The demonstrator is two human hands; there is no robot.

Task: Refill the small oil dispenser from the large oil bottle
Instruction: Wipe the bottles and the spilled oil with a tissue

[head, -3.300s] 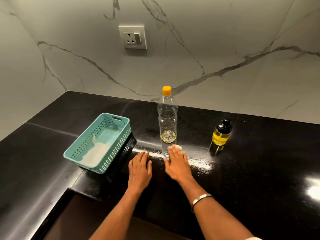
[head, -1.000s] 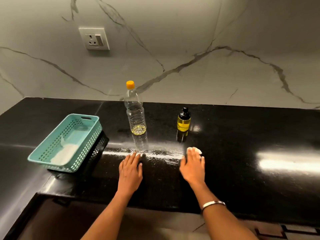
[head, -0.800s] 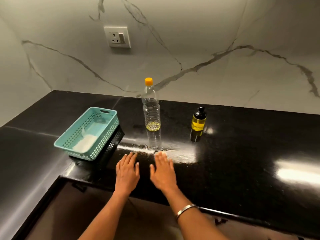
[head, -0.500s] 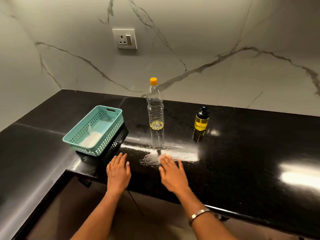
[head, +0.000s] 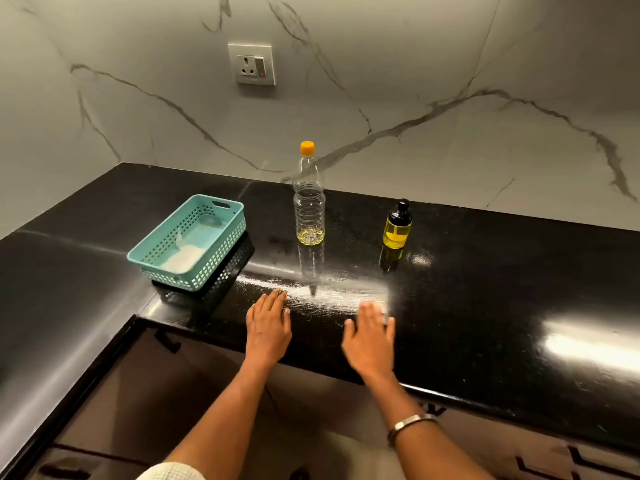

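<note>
Both hands laid flat at counter (head: pixel 485 306) front edge, fingers straight, nothing held. Bottle (head: pixel 309 202) upright beyond left hand (head: pixel 268 329); dispenser (head: pixel 397 226) beyond right hand (head: pixel 370 339), nearer.

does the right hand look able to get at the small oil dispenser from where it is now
Probably yes. The right hand lies flat near the front edge of the counter, and the small oil dispenser stands upright farther back, slightly to its right. Only bare counter lies between them; the large oil bottle stands off to the left.
</note>
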